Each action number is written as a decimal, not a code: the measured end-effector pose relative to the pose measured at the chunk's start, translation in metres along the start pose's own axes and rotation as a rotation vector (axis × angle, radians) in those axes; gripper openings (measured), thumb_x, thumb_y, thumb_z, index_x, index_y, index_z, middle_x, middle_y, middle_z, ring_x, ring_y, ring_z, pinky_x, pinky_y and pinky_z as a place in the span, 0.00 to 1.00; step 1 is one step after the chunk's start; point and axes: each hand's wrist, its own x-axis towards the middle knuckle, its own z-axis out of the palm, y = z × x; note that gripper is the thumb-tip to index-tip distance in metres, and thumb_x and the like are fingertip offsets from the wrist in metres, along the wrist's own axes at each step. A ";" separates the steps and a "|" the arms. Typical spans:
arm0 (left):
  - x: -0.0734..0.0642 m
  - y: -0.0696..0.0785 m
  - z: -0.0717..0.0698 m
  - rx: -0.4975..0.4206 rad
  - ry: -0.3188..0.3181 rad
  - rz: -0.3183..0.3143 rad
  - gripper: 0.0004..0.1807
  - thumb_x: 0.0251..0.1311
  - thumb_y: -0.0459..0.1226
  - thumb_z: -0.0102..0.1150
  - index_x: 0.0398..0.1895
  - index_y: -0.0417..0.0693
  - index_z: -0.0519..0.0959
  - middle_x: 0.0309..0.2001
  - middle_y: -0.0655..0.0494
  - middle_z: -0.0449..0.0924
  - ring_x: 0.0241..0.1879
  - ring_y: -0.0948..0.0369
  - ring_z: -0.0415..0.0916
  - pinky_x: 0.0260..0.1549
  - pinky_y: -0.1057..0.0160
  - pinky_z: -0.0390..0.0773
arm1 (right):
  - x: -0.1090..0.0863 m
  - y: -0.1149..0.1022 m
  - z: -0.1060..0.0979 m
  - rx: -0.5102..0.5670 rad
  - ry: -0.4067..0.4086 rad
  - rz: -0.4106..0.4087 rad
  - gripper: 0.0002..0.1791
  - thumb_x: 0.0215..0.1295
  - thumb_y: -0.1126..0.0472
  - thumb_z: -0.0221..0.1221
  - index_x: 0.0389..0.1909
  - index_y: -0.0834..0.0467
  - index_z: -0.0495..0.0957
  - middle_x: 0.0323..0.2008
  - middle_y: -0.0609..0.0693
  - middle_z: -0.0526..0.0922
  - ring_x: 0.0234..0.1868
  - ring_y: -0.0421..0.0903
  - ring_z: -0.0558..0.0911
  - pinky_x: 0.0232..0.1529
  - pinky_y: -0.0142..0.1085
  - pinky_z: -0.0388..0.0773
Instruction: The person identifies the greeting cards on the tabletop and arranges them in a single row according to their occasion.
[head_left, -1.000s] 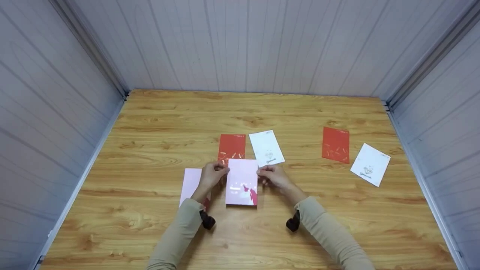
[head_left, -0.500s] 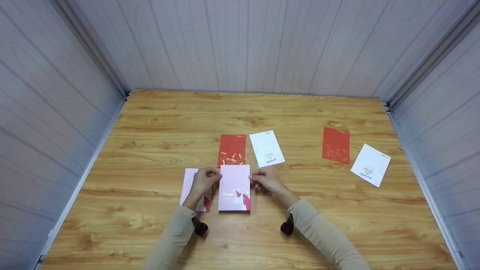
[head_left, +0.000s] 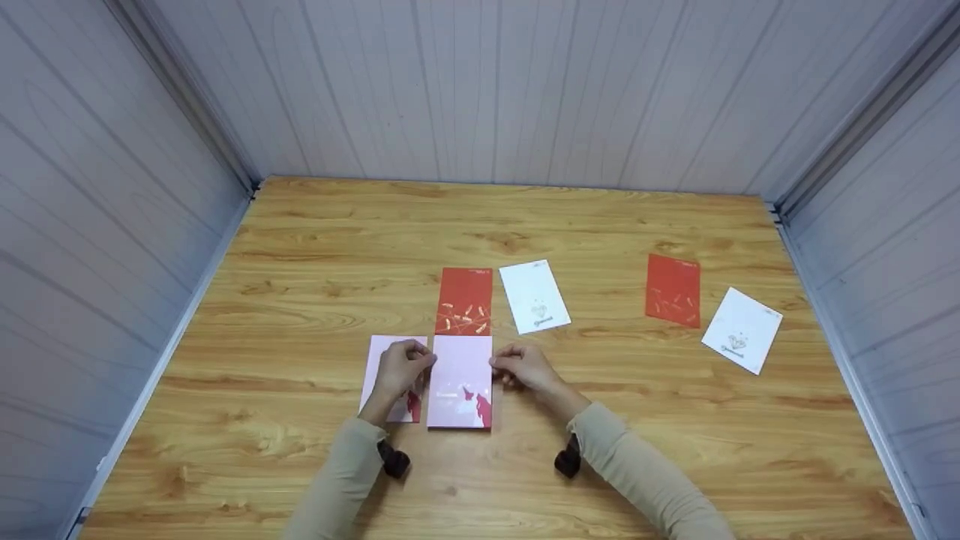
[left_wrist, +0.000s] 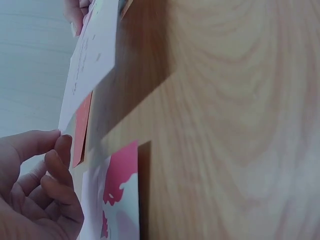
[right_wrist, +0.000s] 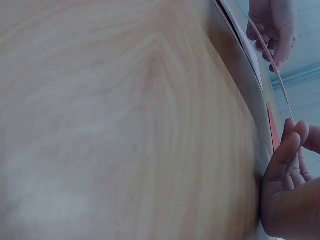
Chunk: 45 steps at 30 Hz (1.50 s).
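Observation:
A pink card (head_left: 457, 379) with a darker pink hand-like print in one corner is held by both hands, raised a little off the table as the left wrist view shows. My left hand (head_left: 403, 369) pinches its left edge between thumb and finger; my right hand (head_left: 529, 369) pinches the right edge. Beneath the left hand a second pink card (head_left: 375, 360) of the same print lies on the table, partly covered by that hand. Just beyond the held card lies a red card (head_left: 466, 300) with gold marks, its near end at the pink card's far edge.
A white card (head_left: 534, 296) with a small heart-like drawing lies tilted beside the red one. Farther right are another red card (head_left: 673, 291) and another white card (head_left: 742, 330). Pale panelled walls (head_left: 495, 90) stand around the wooden table (head_left: 300, 255) at the back and sides.
Both hands have carried the pink card leftward and toward the person, uncovering more of the red card behind it. The cards on the table have stayed in place.

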 end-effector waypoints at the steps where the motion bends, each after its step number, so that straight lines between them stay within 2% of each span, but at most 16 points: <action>1: 0.000 0.000 0.000 0.011 0.006 -0.001 0.05 0.49 0.34 0.61 0.24 0.40 0.77 0.17 0.55 0.72 0.13 0.64 0.66 0.07 0.70 0.60 | 0.000 0.000 0.002 0.002 0.009 0.002 0.06 0.53 0.68 0.58 0.29 0.67 0.74 0.20 0.52 0.77 0.15 0.39 0.70 0.15 0.28 0.68; 13: 0.003 -0.003 0.000 0.140 0.079 0.043 0.05 0.46 0.33 0.61 0.19 0.40 0.77 0.15 0.57 0.70 0.14 0.63 0.66 0.13 0.67 0.64 | 0.009 -0.002 0.011 -0.102 0.056 0.123 0.06 0.54 0.66 0.59 0.31 0.66 0.76 0.22 0.54 0.79 0.17 0.40 0.74 0.16 0.29 0.70; 20: 0.005 -0.005 0.002 0.218 0.111 0.092 0.05 0.43 0.33 0.61 0.17 0.41 0.77 0.13 0.59 0.69 0.15 0.62 0.65 0.17 0.64 0.65 | 0.011 -0.004 0.013 -0.133 0.064 0.115 0.05 0.54 0.68 0.58 0.29 0.67 0.76 0.20 0.53 0.78 0.15 0.39 0.74 0.14 0.29 0.70; 25: 0.007 -0.003 0.001 0.211 0.112 0.070 0.05 0.44 0.33 0.61 0.17 0.42 0.76 0.13 0.58 0.68 0.14 0.62 0.65 0.15 0.65 0.64 | 0.012 -0.006 0.015 -0.151 0.080 0.101 0.05 0.53 0.68 0.58 0.29 0.68 0.76 0.18 0.53 0.78 0.14 0.39 0.74 0.14 0.28 0.69; 31: 0.008 -0.003 0.001 0.235 0.124 0.096 0.06 0.44 0.33 0.61 0.17 0.42 0.76 0.13 0.58 0.68 0.15 0.62 0.64 0.16 0.64 0.64 | 0.014 -0.006 0.016 -0.154 0.090 0.095 0.05 0.52 0.69 0.58 0.28 0.68 0.76 0.17 0.53 0.78 0.13 0.38 0.73 0.13 0.27 0.69; 39: 0.009 -0.003 0.002 0.231 0.101 0.071 0.05 0.45 0.33 0.61 0.18 0.42 0.76 0.14 0.57 0.69 0.15 0.62 0.65 0.15 0.65 0.64 | 0.014 -0.005 0.016 -0.183 0.095 0.093 0.05 0.52 0.68 0.59 0.28 0.67 0.76 0.17 0.53 0.78 0.12 0.39 0.73 0.12 0.28 0.69; 45: 0.008 -0.004 0.002 0.233 0.102 0.081 0.05 0.44 0.33 0.61 0.19 0.41 0.76 0.15 0.57 0.69 0.16 0.61 0.65 0.17 0.64 0.64 | 0.015 -0.005 0.017 -0.190 0.097 0.091 0.05 0.53 0.69 0.59 0.28 0.68 0.76 0.17 0.53 0.78 0.12 0.39 0.73 0.12 0.28 0.69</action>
